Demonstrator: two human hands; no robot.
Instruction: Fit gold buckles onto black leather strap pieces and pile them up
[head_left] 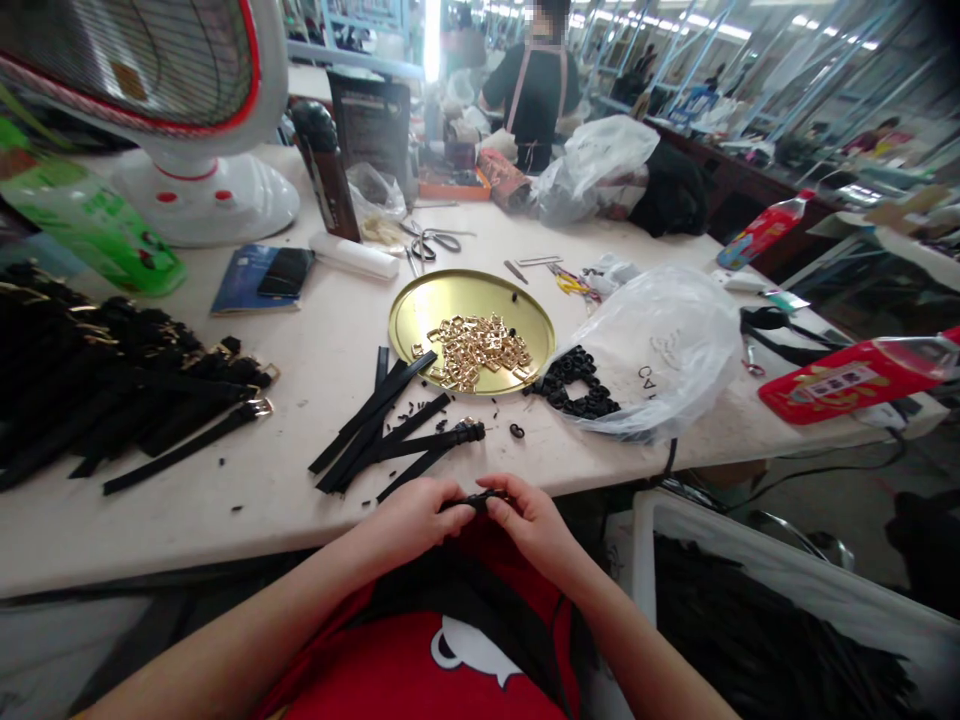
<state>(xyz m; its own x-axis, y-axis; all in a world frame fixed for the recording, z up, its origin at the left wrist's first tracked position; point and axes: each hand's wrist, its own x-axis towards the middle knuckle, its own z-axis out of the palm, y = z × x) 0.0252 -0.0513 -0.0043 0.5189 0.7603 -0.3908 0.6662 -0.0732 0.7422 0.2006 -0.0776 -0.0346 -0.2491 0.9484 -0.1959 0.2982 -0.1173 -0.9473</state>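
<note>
My left hand (424,515) and my right hand (529,520) meet just in front of the table edge, thumbs and fingers pinching a black strap (478,499) between them. Much of that strap is hidden by my fingers. Beyond my hands lie loose black straps (375,425), one with a gold buckle (472,425) at its end. A small black loop (517,430) rests close by. Farther back, a round gold tray (412,300) bears a heap of gold buckles (484,350). To its right, a clear plastic bag (660,350) spills black loops (577,385).
A pile of buckled black straps (112,370) covers the table's left side, below a fan (210,190). Scissors (435,240) lie behind the tray. Red bottles (840,380) lie at the right. A white bin (645,560) of black strips stands low right. A person (536,90) stands beyond.
</note>
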